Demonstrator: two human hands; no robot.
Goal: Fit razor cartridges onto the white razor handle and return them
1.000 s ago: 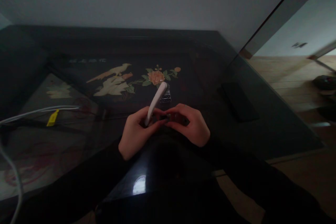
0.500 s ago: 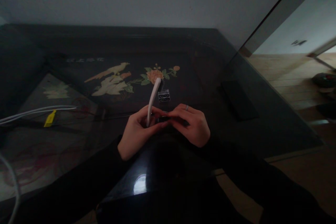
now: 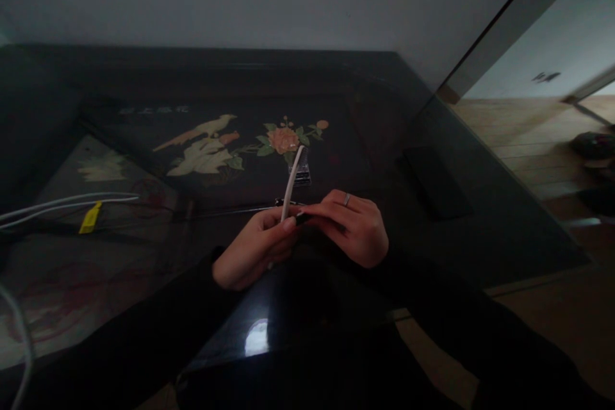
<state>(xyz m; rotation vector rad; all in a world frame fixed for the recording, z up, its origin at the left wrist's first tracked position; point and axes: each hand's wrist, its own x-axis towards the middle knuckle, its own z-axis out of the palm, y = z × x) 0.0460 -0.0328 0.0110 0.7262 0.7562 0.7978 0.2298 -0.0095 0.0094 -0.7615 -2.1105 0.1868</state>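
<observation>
At nine o'clock, a yellow tag (image 3: 90, 218) on a dark bench (image 3: 519, 237). The left hand's (image 3: 252, 248) fingers pinch a curved white strip (image 3: 291, 183) pointing toward one o'clock. Beyond, at twelve, a small clear case (image 3: 302, 177). The right hand's (image 3: 358, 227) fingers pinch a small dark piece (image 3: 302, 219). At two o'clock, a black slab (image 3: 437, 183).

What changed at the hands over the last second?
On the left hand, the thumb has drawn back leftward to the white curved strip, which now shows narrower, its lower visible part shifted right. The right hand has turned slightly, baring its ring more. Nothing visibly let go; fingertips still meet at a small dark piece. Black flat rectangular object and yellow tag unmoved.
</observation>
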